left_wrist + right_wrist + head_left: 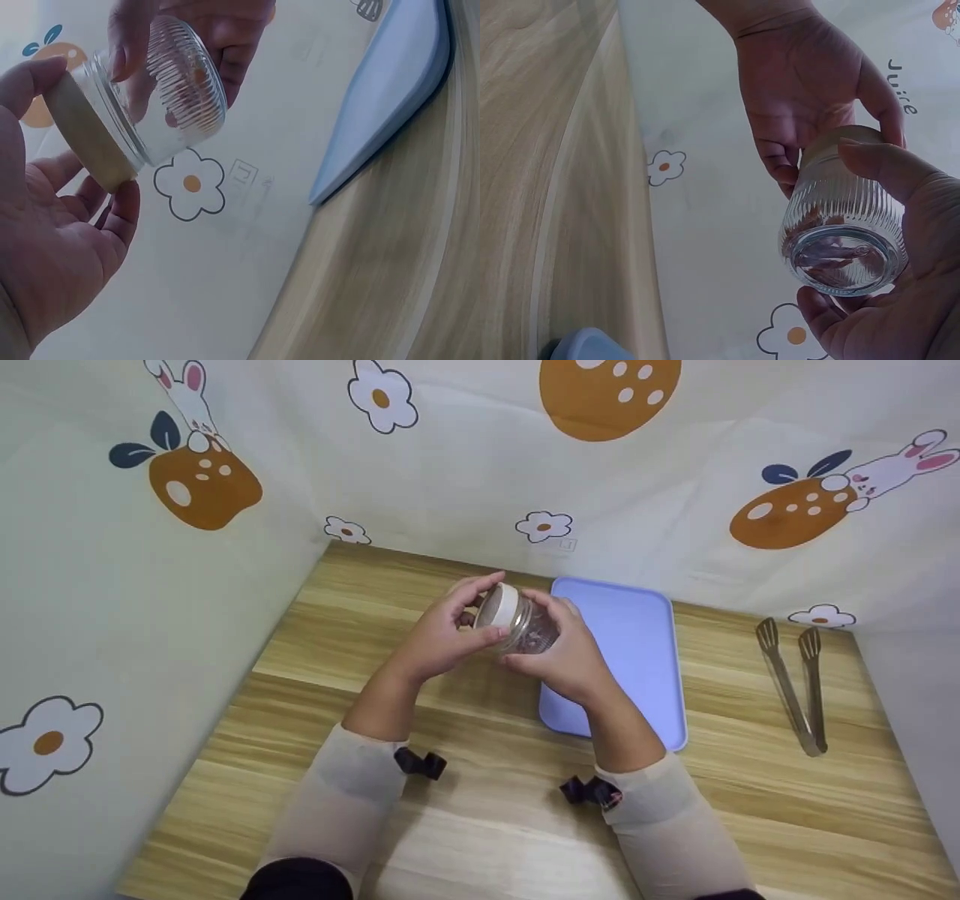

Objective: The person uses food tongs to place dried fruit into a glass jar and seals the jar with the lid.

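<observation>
A small ribbed clear glass jar [527, 628] with a pale cream round lid [501, 605] was held in the air between both hands, above the wooden table [480, 825] and just left of the flat lilac plastic tray [637, 645]. The right hand [570, 656] had its fingers and thumb curled round the ribbed body; the left hand [442, 637] cupped the lid, thumb and fingertips pinching its rim.

The jar lay tipped on its side — its axis ran roughly level, lid toward the left hand and the thick base [845, 260] toward the right palm. It looked empty, so probably light, yet rigid and breakable if dropped on the wood. The ribs would likely give the fingers purchase, whereas the smooth lid seemed the more slippery part — best taken round its edge.

A pair of metal tongs [796, 686] lay well apart on the right side of the table, by the patterned cloth wall [465, 480].
</observation>
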Motion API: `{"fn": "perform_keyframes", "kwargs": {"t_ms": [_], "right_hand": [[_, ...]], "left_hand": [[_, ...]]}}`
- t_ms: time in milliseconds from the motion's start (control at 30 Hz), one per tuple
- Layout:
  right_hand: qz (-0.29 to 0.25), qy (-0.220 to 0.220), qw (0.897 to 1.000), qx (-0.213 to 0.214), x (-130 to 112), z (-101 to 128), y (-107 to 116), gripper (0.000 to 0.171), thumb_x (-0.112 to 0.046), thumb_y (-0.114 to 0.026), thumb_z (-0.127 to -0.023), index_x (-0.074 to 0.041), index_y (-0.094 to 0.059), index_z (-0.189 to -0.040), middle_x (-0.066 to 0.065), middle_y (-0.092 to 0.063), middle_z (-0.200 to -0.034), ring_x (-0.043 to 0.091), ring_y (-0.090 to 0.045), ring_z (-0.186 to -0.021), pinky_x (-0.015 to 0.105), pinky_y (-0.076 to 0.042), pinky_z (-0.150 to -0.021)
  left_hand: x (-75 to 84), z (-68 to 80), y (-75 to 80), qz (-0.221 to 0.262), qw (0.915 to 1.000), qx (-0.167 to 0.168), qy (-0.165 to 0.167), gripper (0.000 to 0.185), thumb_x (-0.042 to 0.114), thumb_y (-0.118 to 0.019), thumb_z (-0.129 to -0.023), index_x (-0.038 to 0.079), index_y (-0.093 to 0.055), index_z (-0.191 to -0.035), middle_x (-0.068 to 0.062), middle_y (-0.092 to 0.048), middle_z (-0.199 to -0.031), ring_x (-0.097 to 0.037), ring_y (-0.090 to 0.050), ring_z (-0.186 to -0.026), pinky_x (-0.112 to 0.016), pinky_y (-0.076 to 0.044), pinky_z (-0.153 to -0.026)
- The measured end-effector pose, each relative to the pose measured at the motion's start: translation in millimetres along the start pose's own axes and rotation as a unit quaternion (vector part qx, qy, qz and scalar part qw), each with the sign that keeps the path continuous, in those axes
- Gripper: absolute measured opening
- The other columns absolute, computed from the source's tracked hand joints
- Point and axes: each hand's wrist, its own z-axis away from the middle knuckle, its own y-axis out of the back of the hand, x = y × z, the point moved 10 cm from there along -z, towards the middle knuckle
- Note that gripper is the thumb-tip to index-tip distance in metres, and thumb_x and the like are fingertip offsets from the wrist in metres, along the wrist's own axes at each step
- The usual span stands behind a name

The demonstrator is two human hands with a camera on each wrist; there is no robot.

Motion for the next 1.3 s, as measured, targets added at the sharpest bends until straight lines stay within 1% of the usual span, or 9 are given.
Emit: {"fn": "perform_keyframes", "kwargs": {"t_ms": [133,300,600,800,933,1000,1133,1233,1300], "right_hand": [[0.011,-0.004,1.0,-0.004,1,0,-3,0.091,-0.025,-0.098,-0.07,-0.02,-0.058,-0.151,0.009,-0.053,-0.147,0.027,-0.053,-0.131,0.045,-0.047,-0.113],[0.014,-0.01,1.0,-0.008,3,0,-4,0.091,-0.025,-0.097,-0.069,-0.021,-0.058,-0.151,0.008,-0.053,-0.147,0.026,-0.054,-0.13,0.045,-0.047,-0.113],[0.016,-0.014,1.0,-0.011,2,0,-4,0.091,-0.022,-0.098,-0.069,-0.022,-0.058,-0.151,0.008,-0.054,-0.146,0.026,-0.054,-0.13,0.045,-0.047,-0.113],[0.005,-0.025,0.999,-0.024,4,1,-7,0.092,-0.028,-0.097,-0.069,-0.019,-0.057,-0.152,0.007,-0.054,-0.145,0.026,-0.054,-0.127,0.044,-0.05,-0.108],[0.011,-0.024,0.999,-0.029,4,1,-9,0.095,-0.033,-0.097,-0.069,-0.016,-0.056,-0.153,0.008,-0.056,-0.145,0.026,-0.055,-0.127,0.044,-0.05,-0.108],[0.012,-0.021,0.999,-0.03,3,1,-10,0.097,-0.035,-0.098,-0.069,-0.015,-0.056,-0.154,0.008,-0.056,-0.146,0.026,-0.055,-0.128,0.045,-0.049,-0.109],[0.014,-0.015,0.999,-0.03,2,1,-11,0.1,-0.038,-0.099,-0.069,-0.013,-0.054,-0.156,0.008,-0.055,-0.151,0.026,-0.054,-0.134,0.047,-0.047,-0.114],[0.011,-0.016,0.999,-0.03,3,2,-11,0.101,-0.038,-0.099,-0.069,-0.014,-0.054,-0.156,0.008,-0.054,-0.153,0.026,-0.053,-0.135,0.047,-0.046,-0.115],[0.007,-0.019,0.999,-0.029,3,1,-10,0.1,-0.037,-0.099,-0.068,-0.015,-0.055,-0.155,0.008,-0.054,-0.152,0.027,-0.054,-0.134,0.047,-0.048,-0.114]], "left_hand": [[-3.2,-0.3,-1.8,-0.022,0.9996,0.0,0.014,0.074,0.035,-0.083,-0.09,0.025,-0.054,-0.157,-0.001,-0.055,-0.155,-0.025,-0.058,-0.124,-0.04,-0.055,-0.1],[-6.2,-0.7,-3.5,-0.042,0.9988,-0.003,0.026,0.074,0.038,-0.083,-0.09,0.024,-0.055,-0.157,-0.001,-0.056,-0.154,-0.024,-0.059,-0.124,-0.039,-0.055,-0.099],[-5.6,-1.3,-5.0,-0.053,0.9983,-0.013,0.02,0.074,0.039,-0.083,-0.09,0.026,-0.055,-0.157,0.0,-0.055,-0.155,-0.021,-0.057,-0.129,-0.04,-0.054,-0.104],[-1.6,1.3,-6.5,-0.037,0.999,-0.025,-0.005,0.076,0.03,-0.082,-0.088,0.023,-0.054,-0.158,-0.002,-0.053,-0.157,-0.021,-0.055,-0.13,-0.042,-0.049,-0.104],[2.1,3.4,-9.0,-0.024,0.9986,-0.036,-0.029,0.076,0.02,-0.076,-0.084,0.023,-0.056,-0.157,0.001,-0.052,-0.158,-0.02,-0.054,-0.133,-0.046,-0.047,-0.109],[5.2,4.0,-10.6,-0.011,0.998,-0.042,-0.045,0.075,0.013,-0.072,-0.081,0.019,-0.057,-0.155,0.003,-0.052,-0.157,-0.02,-0.053,-0.135,-0.045,-0.047,-0.111],[11.2,4.5,-13.1,0.023,0.9955,-0.053,-0.075,0.07,0.003,-0.067,-0.077,0.012,-0.062,-0.147,0.003,-0.055,-0.154,-0.017,-0.052,-0.141,-0.038,-0.044,-0.117],[13.3,3.7,-14.4,0.045,0.9935,-0.056,-0.088,0.066,0.003,-0.07,-0.08,0.01,-0.062,-0.145,0.0,-0.054,-0.156,-0.018,-0.049,-0.146,-0.04,-0.041,-0.122],[13.2,2.4,-14.0,0.044,0.9939,-0.049,-0.089,0.065,0.01,-0.074,-0.084,0.011,-0.061,-0.147,-0.001,-0.05,-0.16,-0.02,-0.045,-0.151,-0.046,-0.039,-0.125]]}}
